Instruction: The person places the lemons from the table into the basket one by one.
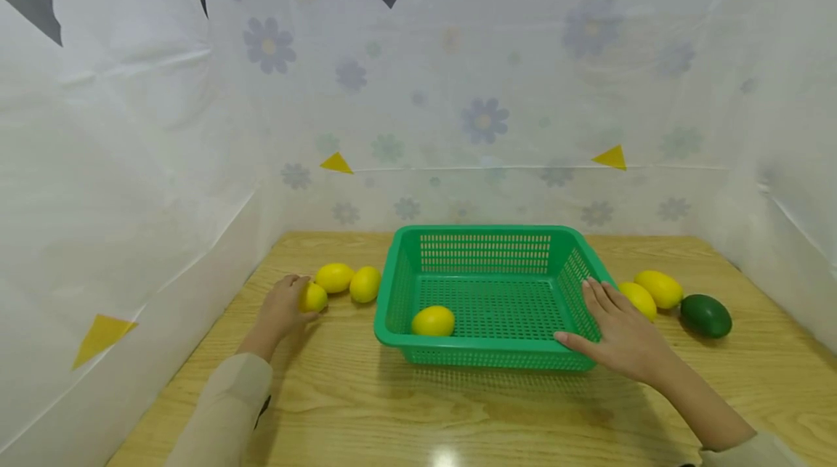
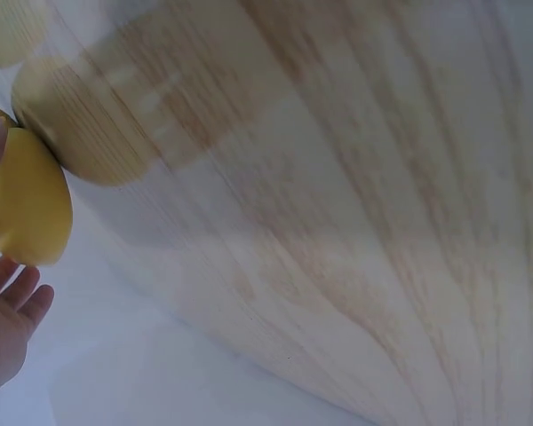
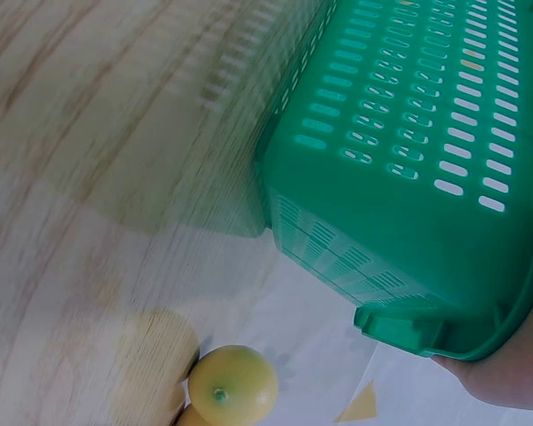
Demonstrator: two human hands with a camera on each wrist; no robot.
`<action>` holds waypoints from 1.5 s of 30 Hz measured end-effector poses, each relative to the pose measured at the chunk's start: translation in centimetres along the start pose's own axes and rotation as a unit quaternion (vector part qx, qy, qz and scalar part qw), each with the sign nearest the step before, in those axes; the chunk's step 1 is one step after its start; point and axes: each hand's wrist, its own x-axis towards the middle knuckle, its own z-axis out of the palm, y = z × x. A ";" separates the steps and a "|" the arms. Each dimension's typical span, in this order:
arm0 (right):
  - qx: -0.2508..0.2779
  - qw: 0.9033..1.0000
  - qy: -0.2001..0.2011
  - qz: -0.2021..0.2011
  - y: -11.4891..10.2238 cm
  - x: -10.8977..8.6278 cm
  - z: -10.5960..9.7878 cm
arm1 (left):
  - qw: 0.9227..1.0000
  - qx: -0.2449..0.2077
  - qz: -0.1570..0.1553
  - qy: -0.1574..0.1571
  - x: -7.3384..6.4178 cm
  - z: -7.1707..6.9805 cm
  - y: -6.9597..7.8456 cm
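Observation:
A green plastic basket (image 1: 484,352) stands on the table with one lemon (image 1: 433,322) in its front left corner. At the left, my left hand (image 1: 282,311) holds another lemon (image 1: 314,298) between thumb and fingers; the left wrist view shows this lemon (image 2: 27,200) with fingertips at its lower end. Two more lemons (image 1: 334,278) lie between that hand and the basket. My right hand (image 1: 621,336) rests on the basket's right rim near the front corner, its fingers extended and thumb spread. In the right wrist view, the hand (image 3: 515,377) is mostly cut off.
Right of the basket lie two lemons (image 1: 659,289) and a dark green avocado-shaped fruit (image 1: 706,316). The wooden table (image 1: 366,416) is bordered by white flower-patterned sheeting (image 1: 425,126) at the back and both sides.

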 end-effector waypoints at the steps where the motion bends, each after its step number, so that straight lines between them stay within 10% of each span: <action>1: -0.001 1.000 0.000 0.000 0.0 0.0 0.0 | 1.000 0.001 -0.002 -0.004 0.0 0.0 0.0; 45: -0.003 1.000 0.006 -0.003 -0.2 -0.1 -0.2 | 0.999 -0.043 -0.003 -0.031 -0.3 0.1 -1.6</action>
